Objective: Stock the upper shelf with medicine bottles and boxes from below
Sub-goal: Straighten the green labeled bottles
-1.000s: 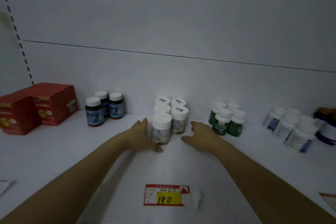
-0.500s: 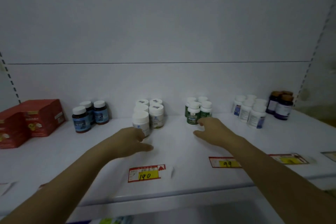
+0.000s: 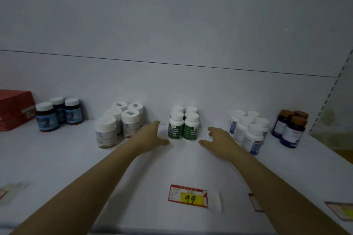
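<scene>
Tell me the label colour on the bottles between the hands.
Dark green with white print, on the bottles; head view.

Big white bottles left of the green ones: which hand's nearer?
Left. The left hand lies just right of the big white bottles; the right hand is past the green-labelled bottles, farther right.

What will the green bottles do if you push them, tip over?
Probably they slide rather than tip: the four green bottles stand upright, packed close on the flat white shelf. They look taller than wide, so a push near the caps might topple one. The left hand and right hand flank them low, which should help.
</scene>
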A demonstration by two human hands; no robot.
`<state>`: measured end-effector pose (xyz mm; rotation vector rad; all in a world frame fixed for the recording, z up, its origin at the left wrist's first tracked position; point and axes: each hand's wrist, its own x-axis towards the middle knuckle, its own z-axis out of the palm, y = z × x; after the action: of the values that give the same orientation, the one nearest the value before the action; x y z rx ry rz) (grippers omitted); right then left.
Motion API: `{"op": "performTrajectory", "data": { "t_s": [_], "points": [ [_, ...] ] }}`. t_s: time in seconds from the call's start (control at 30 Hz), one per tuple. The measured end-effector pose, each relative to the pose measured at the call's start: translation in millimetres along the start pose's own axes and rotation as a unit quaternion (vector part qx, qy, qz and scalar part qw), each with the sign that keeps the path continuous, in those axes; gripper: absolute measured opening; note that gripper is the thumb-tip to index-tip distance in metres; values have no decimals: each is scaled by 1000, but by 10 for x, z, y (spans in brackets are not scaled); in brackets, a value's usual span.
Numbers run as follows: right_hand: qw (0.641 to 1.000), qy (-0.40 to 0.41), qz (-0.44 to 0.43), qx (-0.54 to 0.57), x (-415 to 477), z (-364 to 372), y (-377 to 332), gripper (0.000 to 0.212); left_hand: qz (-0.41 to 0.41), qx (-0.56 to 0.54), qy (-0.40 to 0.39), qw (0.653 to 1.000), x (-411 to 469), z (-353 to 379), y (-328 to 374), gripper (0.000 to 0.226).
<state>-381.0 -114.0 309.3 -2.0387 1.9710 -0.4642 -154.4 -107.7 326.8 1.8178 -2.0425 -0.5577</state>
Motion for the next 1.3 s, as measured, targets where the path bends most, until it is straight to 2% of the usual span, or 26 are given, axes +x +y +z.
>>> {"op": "performTrajectory", "data": {
  "t_s": [0.13, 0.2, 0.27, 0.47, 0.83, 0.93, 1.1, 1.3],
  "points": [
    [999, -8, -49, 21, 203, 2, 20, 66, -15, -21, 17, 1000, 180, 129, 137, 79],
    [996, -1, -80, 42, 271, 1, -9, 56, -20, -29, 21, 999, 246, 168, 171, 81],
    [992, 2, -109, 58, 316, -1, -31, 46, -18, -41, 33, 998, 296, 196, 209, 73],
    [988, -20, -106, 110, 400, 26, 22, 35, -6, -96, 45, 994, 408, 267, 307, 54],
    [988, -61, -116, 87, 460, 41, 40, 31, -5, -94, 60, 994, 463, 297, 245, 49],
    [987, -57, -123, 90, 431, 56, 63, 24, -2, -96, 68, 993, 470, 307, 249, 50],
    [986, -45, -116, 112, 382, 60, 65, 39, 6, -101, 65, 993, 472, 333, 264, 53],
    [985, -36, -101, 137, 368, 83, 33, 38, 0, -120, 87, 989, 483, 378, 210, 53]
  ]
}}
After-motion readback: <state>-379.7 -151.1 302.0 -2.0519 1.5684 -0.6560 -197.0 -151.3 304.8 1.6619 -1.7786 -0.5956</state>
